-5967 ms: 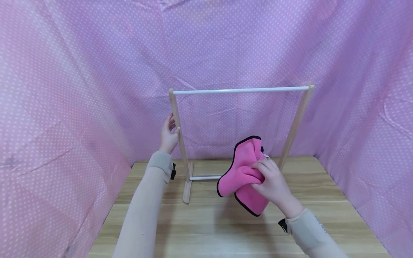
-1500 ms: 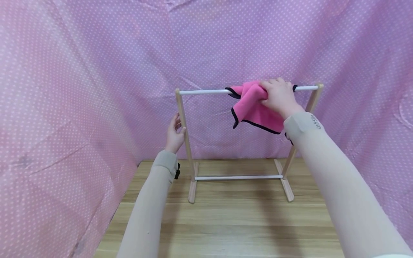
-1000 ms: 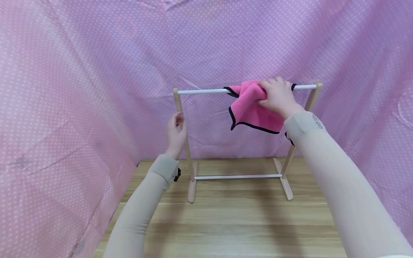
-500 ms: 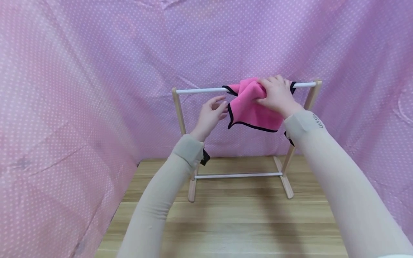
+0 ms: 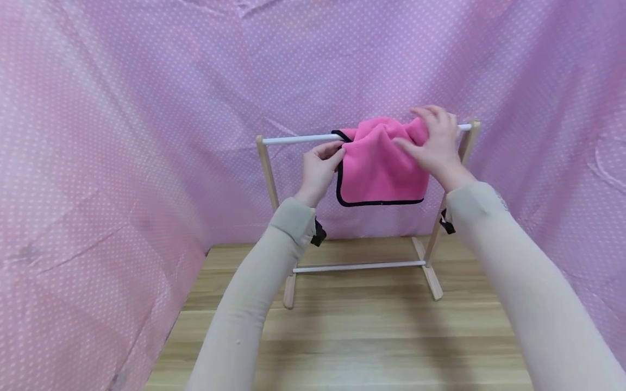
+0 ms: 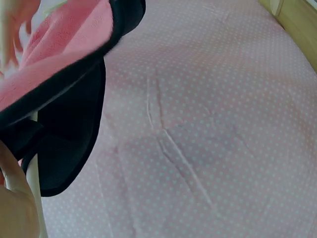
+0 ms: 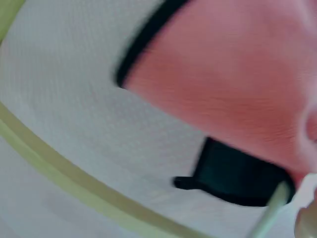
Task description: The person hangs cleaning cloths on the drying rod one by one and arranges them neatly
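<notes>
A pink cloth (image 5: 383, 168) with black edging hangs folded over the white top bar (image 5: 298, 139) of a small wooden rack. Its dark underside (image 6: 74, 124) shows in the left wrist view. My left hand (image 5: 317, 171) pinches the cloth's left edge between thumb and fingers, just below the bar. At the cloth's upper right, my right hand (image 5: 439, 142) has its fingers spread, with the thumb against the pink front. The right wrist view shows the cloth (image 7: 223, 74) blurred, with only a bit of hand (image 7: 306, 218) at the edge.
The rack stands on a wood-grain table (image 5: 371, 336), its feet (image 5: 289, 290) spread to both sides with a lower white bar (image 5: 359, 266) between them. Pink dotted fabric (image 5: 146, 108) encloses the back and sides.
Earlier the cloth went from low at the right up onto the bar. My left hand has left the rack's post and taken the cloth's left edge. My right hand has loosened and the front flap hangs flatter.
</notes>
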Motion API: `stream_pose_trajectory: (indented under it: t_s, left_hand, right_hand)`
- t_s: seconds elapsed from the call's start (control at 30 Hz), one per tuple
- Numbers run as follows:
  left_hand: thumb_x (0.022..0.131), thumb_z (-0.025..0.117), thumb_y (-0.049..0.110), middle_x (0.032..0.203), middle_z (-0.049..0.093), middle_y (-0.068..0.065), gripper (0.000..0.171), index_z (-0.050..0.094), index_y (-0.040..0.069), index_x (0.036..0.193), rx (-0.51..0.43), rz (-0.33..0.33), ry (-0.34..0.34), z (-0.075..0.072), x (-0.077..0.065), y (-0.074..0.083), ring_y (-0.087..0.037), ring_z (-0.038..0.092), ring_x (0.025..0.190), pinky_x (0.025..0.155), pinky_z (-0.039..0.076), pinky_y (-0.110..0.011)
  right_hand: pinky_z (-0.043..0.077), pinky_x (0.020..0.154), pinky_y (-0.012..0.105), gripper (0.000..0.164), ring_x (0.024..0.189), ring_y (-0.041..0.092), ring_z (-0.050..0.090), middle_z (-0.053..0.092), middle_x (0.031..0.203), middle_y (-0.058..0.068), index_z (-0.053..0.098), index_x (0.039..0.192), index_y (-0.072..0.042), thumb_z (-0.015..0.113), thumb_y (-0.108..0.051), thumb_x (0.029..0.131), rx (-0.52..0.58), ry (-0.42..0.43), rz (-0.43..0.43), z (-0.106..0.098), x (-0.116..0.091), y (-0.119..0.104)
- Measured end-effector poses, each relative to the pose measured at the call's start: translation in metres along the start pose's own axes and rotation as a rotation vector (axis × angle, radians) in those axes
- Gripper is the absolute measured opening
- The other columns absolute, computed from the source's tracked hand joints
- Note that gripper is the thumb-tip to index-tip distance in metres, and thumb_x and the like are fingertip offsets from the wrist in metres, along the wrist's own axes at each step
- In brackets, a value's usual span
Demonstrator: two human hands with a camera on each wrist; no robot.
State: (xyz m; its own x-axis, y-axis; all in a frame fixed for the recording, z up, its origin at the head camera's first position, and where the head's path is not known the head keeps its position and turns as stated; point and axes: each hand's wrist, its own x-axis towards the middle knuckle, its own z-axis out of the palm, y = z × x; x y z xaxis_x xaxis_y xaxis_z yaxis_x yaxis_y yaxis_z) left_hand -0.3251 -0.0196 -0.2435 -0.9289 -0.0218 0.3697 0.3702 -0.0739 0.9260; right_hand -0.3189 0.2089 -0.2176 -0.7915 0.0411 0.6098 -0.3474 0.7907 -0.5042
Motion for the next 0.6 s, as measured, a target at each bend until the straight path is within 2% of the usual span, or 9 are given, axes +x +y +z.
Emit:
stream_pose_trajectory:
  t_s: [0.1,0.17,0.23,0.3,0.37,0.47,0.6]
  left_hand:
    - [0.088,0.065,0.003,0.091,0.068,-0.011,0.023,0.069,-0.002,0.110,0.002,0.029,0.036,-0.001,0.002,-0.001,0.000,0.056,0.067,0.059,0.050,-0.012]
    - [0.088,0.065,0.003,0.089,0.068,-0.009,0.024,0.069,-0.002,0.111,0.008,0.041,0.051,-0.003,0.002,-0.001,0.000,0.055,0.067,0.059,0.050,-0.012]
    - [0.087,0.065,0.003,0.089,0.068,-0.008,0.024,0.069,-0.001,0.111,0.008,0.046,0.055,-0.005,0.002,-0.002,-0.001,0.056,0.067,0.059,0.050,-0.013]
    - [0.087,0.065,0.003,0.091,0.068,-0.010,0.024,0.069,-0.002,0.111,0.014,0.052,0.057,-0.006,0.001,-0.002,-0.001,0.056,0.067,0.059,0.051,-0.013]
    - [0.087,0.065,0.003,0.094,0.068,-0.013,0.024,0.069,-0.001,0.111,0.023,0.054,0.060,-0.007,0.001,-0.002,-0.001,0.057,0.068,0.059,0.052,-0.013]
    - [0.088,0.065,0.004,0.098,0.068,-0.017,0.024,0.069,-0.001,0.111,0.039,0.065,0.058,-0.007,0.000,-0.001,-0.002,0.058,0.070,0.061,0.053,-0.014]
    - [0.088,0.065,0.005,0.097,0.068,-0.015,0.025,0.068,-0.001,0.112,0.047,0.084,0.041,-0.008,0.000,0.001,-0.002,0.058,0.072,0.062,0.054,-0.014]
  right_hand:
    - [0.033,0.103,0.025,0.048,0.112,0.013,0.044,0.051,0.119,0.005,0.051,0.130,-0.003,0.065,-0.023,0.089,0.249,0.190,0.110,-0.001,-0.010,0.017]
    - [0.040,0.093,0.018,0.041,0.098,0.003,0.047,0.052,0.104,-0.005,0.051,0.128,-0.001,0.059,-0.018,0.092,0.359,0.234,0.187,0.000,-0.014,0.026]
    - [0.043,0.089,0.018,0.042,0.092,-0.004,0.047,0.046,0.097,-0.015,0.048,0.132,-0.004,0.055,-0.020,0.094,0.416,0.194,0.273,-0.002,-0.018,0.033]
    - [0.042,0.089,0.019,0.043,0.092,-0.005,0.048,0.049,0.094,-0.018,0.045,0.135,-0.007,0.053,-0.022,0.096,0.427,0.141,0.306,-0.004,-0.021,0.037]
    - [0.042,0.086,0.018,0.044,0.089,-0.006,0.049,0.051,0.091,-0.022,0.043,0.138,-0.009,0.052,-0.023,0.097,0.432,0.094,0.307,-0.004,-0.022,0.039]
    - [0.043,0.082,0.013,0.044,0.083,-0.007,0.052,0.055,0.083,-0.022,0.041,0.140,-0.008,0.051,-0.017,0.097,0.509,0.037,0.285,-0.005,-0.021,0.040]
    - [0.046,0.076,0.007,0.041,0.078,-0.008,0.054,0.056,0.075,-0.020,0.046,0.135,-0.007,0.051,-0.004,0.094,0.606,0.026,0.251,-0.008,-0.018,0.039]
